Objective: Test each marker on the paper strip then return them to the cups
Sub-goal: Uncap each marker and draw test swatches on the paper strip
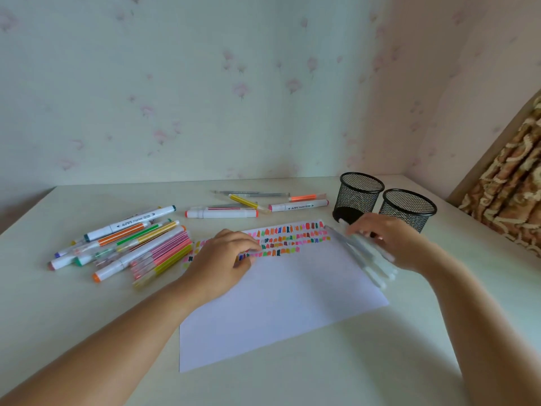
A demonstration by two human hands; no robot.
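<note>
Flanking the paper lie markers, 2 cups.

**Materials and finishes.** The surface before you is a pale board, smooth, with a faint satin sheen. The paper sheet is white, matt and uncreased, and its ink swatches look flat and dull. The left cup and the right cup are black wire mesh, metal by the look, with a matt finish. The loose markers have smooth plastic barrels, the white ones slightly glossy. The bundle of pale markers in your right hand is blurred but looks like frosted plastic. The wallpaper is matt and faintly textured. The brown patterned cloth looks thick and nubby, beside a matt wooden edge.
</note>
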